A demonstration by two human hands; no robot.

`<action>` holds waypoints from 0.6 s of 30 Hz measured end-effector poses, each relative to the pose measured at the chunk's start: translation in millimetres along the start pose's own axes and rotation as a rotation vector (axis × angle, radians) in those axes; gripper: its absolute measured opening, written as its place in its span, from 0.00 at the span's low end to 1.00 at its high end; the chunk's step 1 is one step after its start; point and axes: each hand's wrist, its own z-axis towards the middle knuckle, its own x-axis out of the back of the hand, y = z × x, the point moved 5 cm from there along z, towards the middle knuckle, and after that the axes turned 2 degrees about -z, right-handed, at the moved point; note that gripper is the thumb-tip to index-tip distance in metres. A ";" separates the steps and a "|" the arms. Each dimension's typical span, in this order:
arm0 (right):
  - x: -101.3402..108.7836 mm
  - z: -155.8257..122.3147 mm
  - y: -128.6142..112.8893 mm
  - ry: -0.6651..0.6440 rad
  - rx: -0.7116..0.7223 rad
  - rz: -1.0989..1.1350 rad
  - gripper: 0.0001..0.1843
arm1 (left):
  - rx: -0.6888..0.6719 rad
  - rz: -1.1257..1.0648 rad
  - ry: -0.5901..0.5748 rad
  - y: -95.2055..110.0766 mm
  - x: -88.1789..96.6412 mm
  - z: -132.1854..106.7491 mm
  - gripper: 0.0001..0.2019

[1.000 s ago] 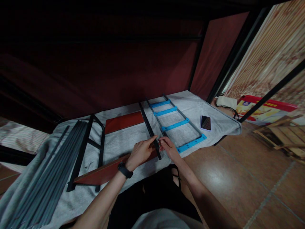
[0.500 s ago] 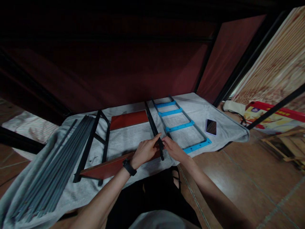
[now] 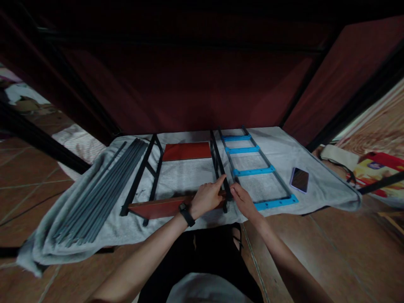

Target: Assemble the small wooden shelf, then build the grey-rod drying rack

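Dim room: a dark red panel (image 3: 195,92) closes off the far side, with brown tiled floor (image 3: 341,240) showing around the near edge. In front of the panel stands a low surface under a grey cloth (image 3: 186,174), its near-left corner drooping. Mid-cloth lies the largest piece, a left black frame (image 3: 139,174) and a right black frame (image 3: 217,153) spanned by two boards: an orange-red far board (image 3: 187,151) and a darker near board (image 3: 164,207), standing tilted on edge. Left of it, a sheaf of grey rods (image 3: 104,193); right of it, a blue-runged frame (image 3: 254,172) lying flat, well clear of the rods. Key relation: the right black frame's long axis runs away from the person towards the panel, and its near end sits between the two hands, so neither is clearly nearer. The left hand (image 3: 205,198) comes from the inner side and is curled about the corner with the near board, index finger laid along the bar. The right hand (image 3: 243,200) meets the bar's outer side, fingertips bunched; whether they pinch anything small, I can't tell. Smaller things: a phone (image 3: 299,179) beyond the blue-runged frame, a black watch (image 3: 187,214) on the left wrist.
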 end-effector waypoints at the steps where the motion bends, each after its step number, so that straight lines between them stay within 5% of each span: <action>1: -1.2 -2.6 3.5 0.011 -0.024 0.010 0.19 | -0.001 0.007 0.003 1.3 -1.3 -1.5 0.36; 12: -4.5 -15.2 38.4 0.141 -0.398 0.178 0.29 | -0.115 0.026 0.030 3.6 -7.7 -8.9 0.08; 18: -1.8 -12.9 32.2 0.201 -0.498 0.191 0.35 | -0.262 0.106 0.121 13.2 -10.7 -16.0 0.07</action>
